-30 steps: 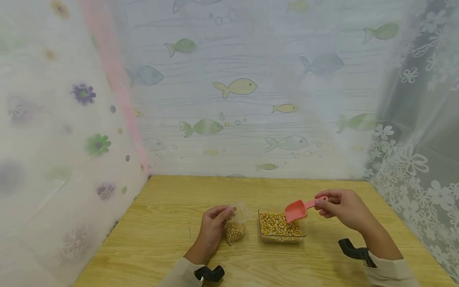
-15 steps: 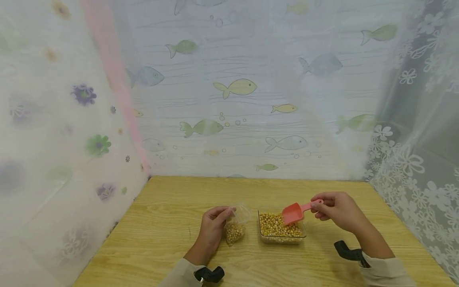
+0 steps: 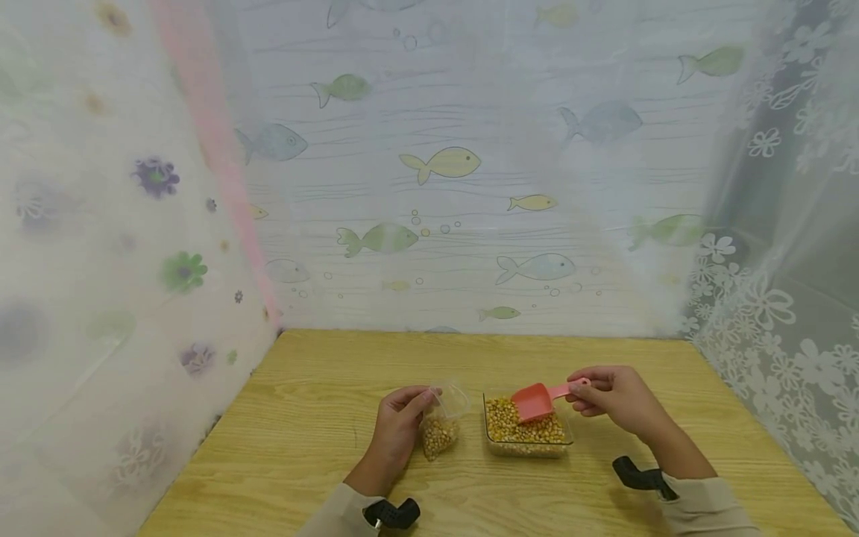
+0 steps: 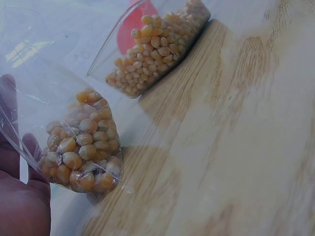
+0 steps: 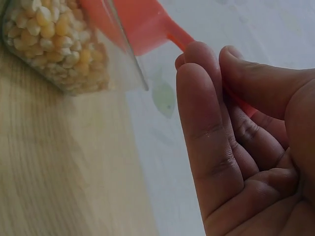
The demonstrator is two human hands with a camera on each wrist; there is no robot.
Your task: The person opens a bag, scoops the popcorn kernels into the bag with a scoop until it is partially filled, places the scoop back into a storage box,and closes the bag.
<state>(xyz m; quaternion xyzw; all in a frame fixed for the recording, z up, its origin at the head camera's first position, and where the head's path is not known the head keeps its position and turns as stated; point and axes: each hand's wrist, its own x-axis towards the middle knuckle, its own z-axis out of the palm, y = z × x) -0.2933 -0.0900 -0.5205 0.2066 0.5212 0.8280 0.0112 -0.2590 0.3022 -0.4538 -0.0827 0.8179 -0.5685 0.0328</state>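
Observation:
My left hand (image 3: 397, 429) pinches the top edge of a clear plastic bag (image 3: 450, 400). Corn kernels (image 4: 84, 147) fill the bag's lower part, and its mouth gapes toward the container. To the right, a clear rectangular container (image 3: 529, 449) holds a bed of yellow kernels (image 3: 499, 420). My right hand (image 3: 614, 399) pinches the handle of a pink scoop (image 3: 535, 403) between thumb and fingers. The scoop's front edge meets the kernels inside the container, and its bowl shows bare pink. In the right wrist view the scoop (image 5: 142, 24) passes over the container's rim.
Both things stand on a wood-grain table (image 3: 322, 373). A sheet printed with fish (image 3: 443, 164) hangs behind the table's back edge, with flowered sheets at left and right. Black wrist mounts (image 3: 392, 513) sit on both sleeves.
The right hand and scoop have moved left and slightly down, from the container's right side toward its middle. The left hand and the bag have stayed in place.

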